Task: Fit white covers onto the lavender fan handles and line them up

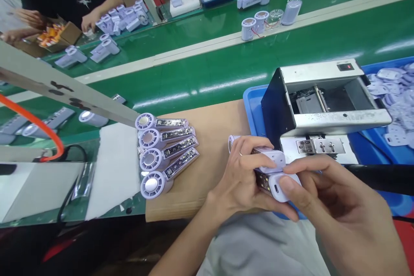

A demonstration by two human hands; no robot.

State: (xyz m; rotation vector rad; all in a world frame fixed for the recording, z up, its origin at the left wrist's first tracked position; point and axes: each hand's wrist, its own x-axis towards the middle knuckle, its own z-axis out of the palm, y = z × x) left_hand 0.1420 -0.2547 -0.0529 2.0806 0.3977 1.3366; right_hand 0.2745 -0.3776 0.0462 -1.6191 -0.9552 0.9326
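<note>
Blue tray [255, 103] holds pale plastic parts [391, 90] (heaped loosely).

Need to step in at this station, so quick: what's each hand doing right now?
Left hand: closed, holding a lilac handheld fan body.
Right hand: closed, gripping the same fan body from the other side.

Hands [241, 177] [343, 211] around a lilac casing [271, 158]
</note>
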